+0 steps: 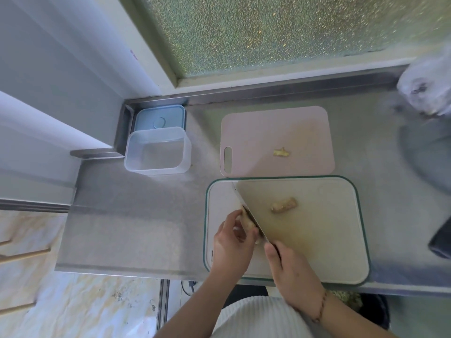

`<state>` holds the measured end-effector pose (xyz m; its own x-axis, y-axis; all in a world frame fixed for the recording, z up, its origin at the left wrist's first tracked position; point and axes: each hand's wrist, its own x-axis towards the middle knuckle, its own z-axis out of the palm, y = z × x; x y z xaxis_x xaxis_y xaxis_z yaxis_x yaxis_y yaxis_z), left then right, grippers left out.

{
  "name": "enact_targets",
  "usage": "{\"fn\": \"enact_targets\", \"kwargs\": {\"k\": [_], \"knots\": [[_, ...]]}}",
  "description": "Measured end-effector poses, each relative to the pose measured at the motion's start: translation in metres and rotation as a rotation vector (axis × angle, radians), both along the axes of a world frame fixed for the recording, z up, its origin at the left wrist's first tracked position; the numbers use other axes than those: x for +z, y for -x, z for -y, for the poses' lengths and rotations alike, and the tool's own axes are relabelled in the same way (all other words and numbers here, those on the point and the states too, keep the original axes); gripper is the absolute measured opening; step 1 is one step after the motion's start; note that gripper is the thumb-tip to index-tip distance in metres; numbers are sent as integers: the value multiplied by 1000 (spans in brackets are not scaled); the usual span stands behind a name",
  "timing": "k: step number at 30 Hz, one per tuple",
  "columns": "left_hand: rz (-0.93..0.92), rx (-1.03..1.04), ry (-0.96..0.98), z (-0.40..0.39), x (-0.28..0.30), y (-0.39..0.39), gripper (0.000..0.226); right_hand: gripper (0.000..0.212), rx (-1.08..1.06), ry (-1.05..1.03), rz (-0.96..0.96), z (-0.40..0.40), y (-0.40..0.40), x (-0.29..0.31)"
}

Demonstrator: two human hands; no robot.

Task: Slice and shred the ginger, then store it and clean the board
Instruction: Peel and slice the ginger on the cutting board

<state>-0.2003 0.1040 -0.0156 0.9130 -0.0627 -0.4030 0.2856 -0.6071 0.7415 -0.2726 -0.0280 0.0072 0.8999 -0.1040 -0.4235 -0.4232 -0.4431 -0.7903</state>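
A white cutting board with a green rim (341,240) lies on the steel counter in front of me. My left hand (231,242) pinches a piece of ginger (247,219) against the board's left part. My right hand (290,272) grips the handle of a wide cleaver (258,206), whose blade stands on edge against that ginger. A second ginger piece (284,205) lies loose in the middle of the board. On the pink board (256,132) behind it rests a small ginger scrap (281,152).
A clear plastic container (157,152) stands open at the back left, its blue lid (159,118) behind it in the corner. A blurred plastic bag (429,86) and a grey round object (429,152) sit at the right. A dark object (441,240) lies at the right edge.
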Motion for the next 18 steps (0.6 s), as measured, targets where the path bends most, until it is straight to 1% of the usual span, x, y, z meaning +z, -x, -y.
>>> {"fn": "enact_targets", "kwargs": {"k": [3, 5, 7, 8, 10, 11, 13, 15, 18], "knots": [[31, 87, 2, 8, 8, 2, 26, 33, -23, 27, 3, 0, -7, 0], [54, 99, 51, 7, 11, 1, 28, 34, -61, 37, 8, 5, -10, 1], [88, 63, 68, -1, 13, -5, 36, 35, -93, 17, 24, 13, -14, 2], [129, 0, 41, -7, 13, -10, 43, 36, -92, 1, 32, 17, -15, 3], [250, -225, -68, -18, 9, -25, 58, 35, -92, -51, 38, 24, -14, 6], [306, -343, -120, -22, 5, -34, 61, 34, -109, -88, 35, 28, -12, 8], [357, -522, -171, -25, 0, -48, 61, 35, -185, -182, 9, 36, -8, 15], [422, -637, -189, -27, -8, -55, 60, 34, -285, -297, -41, 44, -6, 26], [475, -665, -185, -30, -17, -56, 57, 44, -369, -383, -75, 54, -6, 36]]}}
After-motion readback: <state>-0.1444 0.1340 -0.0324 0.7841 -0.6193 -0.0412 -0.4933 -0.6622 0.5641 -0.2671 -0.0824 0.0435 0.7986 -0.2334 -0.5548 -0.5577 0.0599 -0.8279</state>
